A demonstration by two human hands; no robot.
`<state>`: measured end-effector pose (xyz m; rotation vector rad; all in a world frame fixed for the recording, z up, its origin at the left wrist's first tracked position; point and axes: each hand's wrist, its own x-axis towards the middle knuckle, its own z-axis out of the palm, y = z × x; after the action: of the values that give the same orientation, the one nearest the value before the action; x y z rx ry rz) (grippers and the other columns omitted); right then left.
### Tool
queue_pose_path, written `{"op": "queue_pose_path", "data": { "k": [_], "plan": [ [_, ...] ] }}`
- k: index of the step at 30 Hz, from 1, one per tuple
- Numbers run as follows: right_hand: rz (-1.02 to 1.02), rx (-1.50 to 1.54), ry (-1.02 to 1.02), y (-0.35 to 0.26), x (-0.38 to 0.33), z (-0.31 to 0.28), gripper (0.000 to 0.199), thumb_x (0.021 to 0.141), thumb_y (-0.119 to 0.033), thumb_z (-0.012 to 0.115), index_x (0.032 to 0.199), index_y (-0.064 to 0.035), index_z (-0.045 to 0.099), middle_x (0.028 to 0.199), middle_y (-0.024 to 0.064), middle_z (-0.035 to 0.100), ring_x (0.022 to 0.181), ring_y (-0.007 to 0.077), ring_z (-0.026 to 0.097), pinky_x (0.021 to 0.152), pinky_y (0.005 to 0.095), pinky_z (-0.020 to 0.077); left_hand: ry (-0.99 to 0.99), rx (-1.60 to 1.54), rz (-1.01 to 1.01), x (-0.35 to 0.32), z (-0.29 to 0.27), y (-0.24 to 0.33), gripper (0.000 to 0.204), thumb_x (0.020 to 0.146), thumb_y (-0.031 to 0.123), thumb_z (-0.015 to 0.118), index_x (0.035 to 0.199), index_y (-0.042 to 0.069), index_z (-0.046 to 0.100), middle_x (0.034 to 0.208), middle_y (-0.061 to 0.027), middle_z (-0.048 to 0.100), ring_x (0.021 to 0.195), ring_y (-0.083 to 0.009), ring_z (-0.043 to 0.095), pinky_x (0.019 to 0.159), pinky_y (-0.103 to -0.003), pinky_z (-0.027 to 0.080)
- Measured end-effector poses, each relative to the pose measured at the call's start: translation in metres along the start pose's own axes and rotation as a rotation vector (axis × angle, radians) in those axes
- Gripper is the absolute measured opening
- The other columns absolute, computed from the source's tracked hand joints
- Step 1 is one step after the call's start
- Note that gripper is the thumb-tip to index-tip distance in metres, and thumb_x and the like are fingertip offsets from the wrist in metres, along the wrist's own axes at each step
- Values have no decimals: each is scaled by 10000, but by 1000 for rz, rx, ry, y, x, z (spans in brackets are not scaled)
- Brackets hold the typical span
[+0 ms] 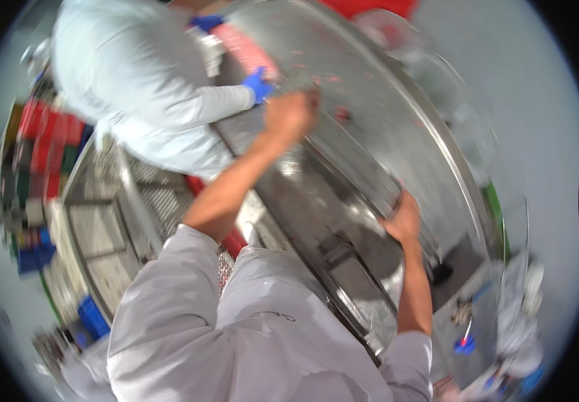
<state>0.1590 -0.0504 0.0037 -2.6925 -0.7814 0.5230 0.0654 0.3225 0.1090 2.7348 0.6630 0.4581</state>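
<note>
A long, narrow metal tray [355,159] lies slantwise on the steel table, blurred by motion. At its far left end my left hand [291,115] is closed round the rim, bare and smeared. My right hand [403,218] grips the nearer right end, with the fingers curled over the edge. Nearer my body is a second metal pan [353,280], with a handle-like frame on it. Just beyond my left hand, a co-worker's blue-gloved hand [258,85] touches a long pink meat log [246,50].
The co-worker in a white coat [135,74] stands close on my left. A raised rim [447,147] bounds the steel table [376,87], which has scattered pink scraps. Metal racks [98,228] and stacked red crates [48,134] stand at left. Clear plastic bags [520,335] hang at right.
</note>
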Motion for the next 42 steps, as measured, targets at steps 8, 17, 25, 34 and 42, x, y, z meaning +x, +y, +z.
{"op": "queue_pose_path", "data": {
  "k": [8, 17, 25, 34, 42],
  "plan": [
    [-528, -77, -205, -126, -64, 42, 989, 445, -201, 910, 1319, -26, 482, 1157, 200, 552, 1093, 440, 517, 969, 498, 424, -122, -1548, -783, -314, -158, -165, 323, 1095, 275, 521, 1294, 66, 665, 703, 78, 465, 626, -49, 437, 545, -261, 379],
    [-1319, -361, -823, -521, -166, 231, 772, 624, -284, 830, 1278, 0, 534, 1160, 159, 600, 1167, 327, 556, 1018, 488, 403, -112, -251, -600, -579, -200, -298, 999, 708, 466, 852, 1468, -17, 421, 1344, -245, 511, 1253, -374, 500, 1101, -506, 366],
    [-1667, -105, -333, -729, -119, 419, 894, 736, -346, 783, 1522, -105, 430, 1520, 246, 376, 1468, 442, 311, 1207, 651, 134, -69, -609, -1245, -681, -149, -442, 1183, 576, 369, 922, 1488, -69, 309, 1414, -282, 465, 1311, -424, 477, 1123, -468, 396],
    [-1250, -75, -398, -782, -84, 518, 1013, 752, -401, 802, 1590, -91, 323, 1664, 290, 113, 1488, 602, 104, 1169, 700, 179, 355, -583, -1522, -748, 37, -838, 1023, 542, 294, 958, 1347, -76, 448, 1299, -246, 573, 1217, -365, 576, 1069, -424, 456],
    [-1271, -118, -438, -765, -79, 519, 1079, 725, -455, 819, 1564, 12, 329, 1627, 379, 91, 1510, 560, 133, 1171, 724, 126, 198, -452, -1619, -650, 129, -1016, 1077, 540, 318, 954, 1412, -62, 449, 1391, -267, 561, 1302, -394, 547, 1098, -430, 462]
  ]
}}
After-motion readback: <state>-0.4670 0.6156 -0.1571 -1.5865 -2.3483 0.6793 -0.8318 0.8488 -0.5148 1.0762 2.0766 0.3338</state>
